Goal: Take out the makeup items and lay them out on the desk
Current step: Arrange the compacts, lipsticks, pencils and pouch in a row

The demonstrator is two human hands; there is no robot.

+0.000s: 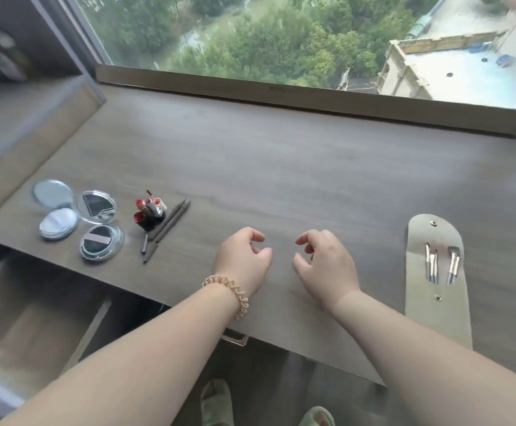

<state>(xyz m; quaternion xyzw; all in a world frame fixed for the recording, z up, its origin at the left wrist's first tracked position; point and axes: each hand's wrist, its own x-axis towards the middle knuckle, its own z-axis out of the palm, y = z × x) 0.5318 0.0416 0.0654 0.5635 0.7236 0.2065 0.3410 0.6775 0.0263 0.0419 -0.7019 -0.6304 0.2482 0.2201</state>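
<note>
The makeup items lie in two groups on the grey-brown wood-grain desk [281, 167]. At the left of the frame are two open compacts: one [55, 210] with a mirror lid and a white puff, and beside it a clear one [99, 226] with a mirrored lid and a dark puff in its base. Just right of them is a cluster of red lipsticks [150, 210], then two dark pencils [170, 222] lying side by side on a diagonal.

At the right of the frame an open, flat grey-green brush pouch [435, 309] with snap studs holds small makeup brushes [441, 267] tucked in its slot.

Between the groups, low in the centre, the left hand [244, 256] and right hand [324, 259] are just above the desk, fingers loosely curled and gripping nothing. A spiral hair tie [235, 290] circles the left wrist.

Along the desk's far edge a window [281, 35] looks down on trees and rooftops. Green slippers [216, 401] show at the bottom.
</note>
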